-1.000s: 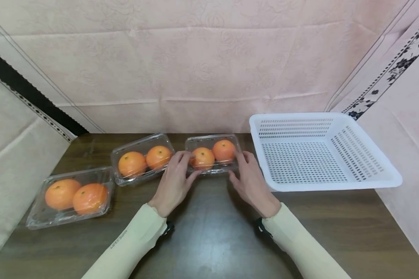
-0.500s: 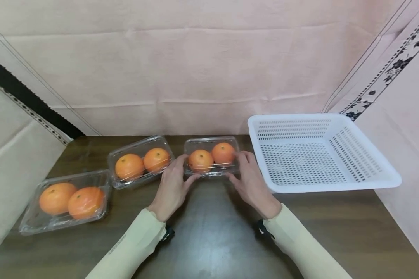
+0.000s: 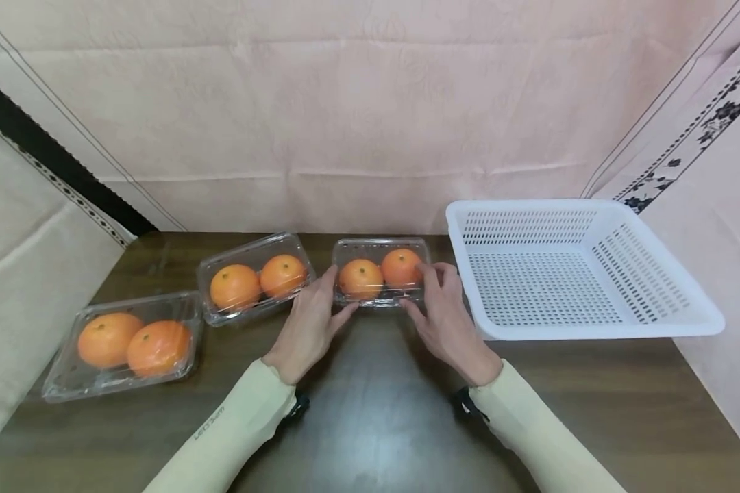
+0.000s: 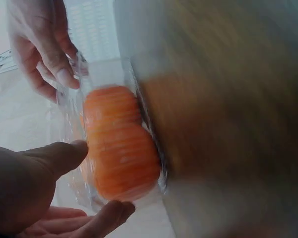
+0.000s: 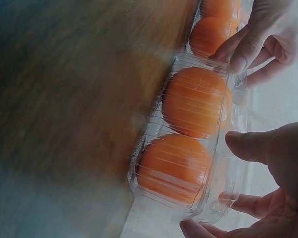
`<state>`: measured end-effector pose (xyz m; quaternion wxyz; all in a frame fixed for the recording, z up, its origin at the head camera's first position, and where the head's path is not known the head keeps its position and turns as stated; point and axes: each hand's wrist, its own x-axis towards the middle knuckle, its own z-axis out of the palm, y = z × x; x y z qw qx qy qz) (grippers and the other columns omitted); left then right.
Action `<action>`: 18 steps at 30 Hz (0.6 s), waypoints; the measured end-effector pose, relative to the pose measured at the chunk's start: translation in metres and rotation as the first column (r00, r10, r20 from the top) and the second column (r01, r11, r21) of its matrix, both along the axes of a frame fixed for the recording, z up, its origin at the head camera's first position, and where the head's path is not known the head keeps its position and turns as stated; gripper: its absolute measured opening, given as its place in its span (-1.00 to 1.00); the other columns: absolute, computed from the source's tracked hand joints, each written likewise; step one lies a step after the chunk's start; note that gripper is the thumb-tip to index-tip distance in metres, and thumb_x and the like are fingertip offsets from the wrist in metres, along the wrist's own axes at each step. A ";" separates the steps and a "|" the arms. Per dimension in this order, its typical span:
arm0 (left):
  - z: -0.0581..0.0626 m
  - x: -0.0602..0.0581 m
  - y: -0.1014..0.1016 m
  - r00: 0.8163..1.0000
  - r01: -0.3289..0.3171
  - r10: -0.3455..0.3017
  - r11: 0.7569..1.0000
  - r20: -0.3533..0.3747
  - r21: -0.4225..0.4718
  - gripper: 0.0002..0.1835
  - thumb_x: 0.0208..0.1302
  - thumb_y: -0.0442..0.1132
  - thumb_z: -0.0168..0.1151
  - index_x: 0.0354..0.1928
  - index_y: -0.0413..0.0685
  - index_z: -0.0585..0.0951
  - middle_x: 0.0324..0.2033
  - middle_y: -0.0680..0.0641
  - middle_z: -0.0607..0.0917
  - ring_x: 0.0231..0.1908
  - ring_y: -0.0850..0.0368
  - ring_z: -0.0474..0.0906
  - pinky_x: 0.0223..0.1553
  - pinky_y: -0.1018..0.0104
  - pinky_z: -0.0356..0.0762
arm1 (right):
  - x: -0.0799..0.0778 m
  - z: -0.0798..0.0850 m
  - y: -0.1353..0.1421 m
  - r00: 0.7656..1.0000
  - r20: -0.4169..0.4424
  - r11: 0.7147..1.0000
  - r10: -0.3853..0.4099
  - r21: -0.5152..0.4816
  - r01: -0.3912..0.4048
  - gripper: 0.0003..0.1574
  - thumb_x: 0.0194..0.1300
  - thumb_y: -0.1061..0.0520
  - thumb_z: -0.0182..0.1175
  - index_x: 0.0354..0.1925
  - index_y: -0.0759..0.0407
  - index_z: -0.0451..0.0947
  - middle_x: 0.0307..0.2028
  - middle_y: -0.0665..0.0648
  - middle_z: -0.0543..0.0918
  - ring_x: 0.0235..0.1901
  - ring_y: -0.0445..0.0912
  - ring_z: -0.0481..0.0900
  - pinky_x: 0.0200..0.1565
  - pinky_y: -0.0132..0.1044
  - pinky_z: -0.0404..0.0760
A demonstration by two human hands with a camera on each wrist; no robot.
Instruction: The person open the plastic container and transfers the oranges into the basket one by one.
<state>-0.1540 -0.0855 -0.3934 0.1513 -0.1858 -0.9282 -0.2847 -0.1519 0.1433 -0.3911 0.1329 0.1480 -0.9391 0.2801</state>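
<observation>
In the head view, a clear plastic fruit box (image 3: 382, 298) holding two oranges stands at the back middle of the table. My left hand (image 3: 308, 327) grips its left end, thumb at the front edge and fingers along the side. Its right end is held likewise by my right hand (image 3: 447, 322). The right wrist view shows the right thumb (image 5: 248, 146) against the lid rim of this box, fingers around the end. In the left wrist view the oranges (image 4: 124, 158) show through the clear wall. The box appears to rest on the table.
Left of the held box lies a second box of two oranges (image 3: 234, 287), angled and close to my left hand. A third orange box (image 3: 68, 390) sits further left and nearer. At right stands a white perforated basket (image 3: 592, 329). Cloth (image 3: 370, 123) hangs behind the table.
My left fingers have shifted from over the box's left corner to its left side. Both hands have drawn in on its ends. The box itself has hardly moved; the view shifts slightly.
</observation>
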 end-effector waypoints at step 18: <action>0.009 -0.001 0.001 0.999 0.027 -0.036 0.949 -0.022 -0.315 -0.31 0.50 -0.15 0.20 0.42 -0.54 0.25 -0.20 -0.25 0.73 -0.22 -0.06 0.76 -0.17 0.15 0.82 | -0.002 0.002 -0.001 1.000 0.009 0.999 0.025 0.022 -0.025 -0.18 0.42 0.06 0.30 0.44 0.36 0.21 0.25 0.47 0.23 0.29 0.26 0.24 0.27 0.13 0.55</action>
